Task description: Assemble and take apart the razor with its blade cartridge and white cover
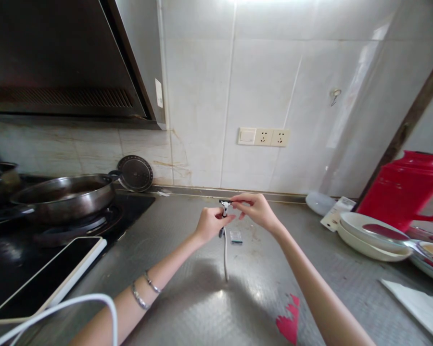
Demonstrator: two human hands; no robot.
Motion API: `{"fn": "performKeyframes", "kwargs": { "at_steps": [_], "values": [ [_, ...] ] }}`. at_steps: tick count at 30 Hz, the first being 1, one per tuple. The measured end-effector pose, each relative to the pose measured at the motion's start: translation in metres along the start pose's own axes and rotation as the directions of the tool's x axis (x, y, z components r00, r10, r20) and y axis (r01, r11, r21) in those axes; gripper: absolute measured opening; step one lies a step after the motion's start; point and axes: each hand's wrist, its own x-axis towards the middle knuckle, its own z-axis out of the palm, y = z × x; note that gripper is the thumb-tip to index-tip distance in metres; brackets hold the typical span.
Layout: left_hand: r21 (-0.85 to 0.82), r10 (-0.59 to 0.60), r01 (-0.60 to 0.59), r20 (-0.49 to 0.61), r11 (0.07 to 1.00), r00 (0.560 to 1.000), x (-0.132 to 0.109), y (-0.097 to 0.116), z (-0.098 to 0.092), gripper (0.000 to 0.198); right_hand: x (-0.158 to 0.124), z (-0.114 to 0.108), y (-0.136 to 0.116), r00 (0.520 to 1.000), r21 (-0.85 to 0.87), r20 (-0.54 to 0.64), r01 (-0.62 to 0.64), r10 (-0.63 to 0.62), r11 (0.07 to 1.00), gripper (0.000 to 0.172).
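What looks like a razor [225,207], with a dark T-shaped head and a silver neck, is held up over the steel counter. My left hand [212,225] pinches it just below the head. The thumb and fingers of my right hand [254,209] close on the right end of the head. Below my left fingers a thin whitish rod [226,259] runs down toward me; I cannot tell whether it is joined to the razor. Just right of the rod, a small clear plastic case [235,237] lies on the counter.
To the left, a phone [46,278] with a white cable [75,300] lies by the stove, where a steel pan [67,197] stands. Bowls [373,235], a red thermos jug [400,190] and white paper [418,302] are at the right. A torn red scrap [289,323] lies in front.
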Motion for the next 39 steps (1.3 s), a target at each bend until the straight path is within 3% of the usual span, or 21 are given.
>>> {"fn": "performKeyframes", "kwargs": {
  "at_steps": [17,28,39],
  "values": [
    [-0.004,-0.016,0.017,0.016,1.0,1.0,-0.001,0.001,0.002,0.043,-0.001,0.0,-0.003,0.997,-0.062,0.026,0.072,-0.071,0.995,0.023],
    [-0.104,-0.042,0.044,0.019,0.994,0.999,-0.003,0.001,0.005,0.043,-0.003,-0.002,-0.007,0.992,-0.099,0.065,0.114,-0.108,0.988,0.021],
    [-0.099,-0.053,0.052,-0.005,0.994,0.999,-0.005,0.005,0.006,0.044,-0.004,-0.005,-0.015,0.988,-0.066,0.084,0.136,-0.13,0.989,0.02]
  ]
}}
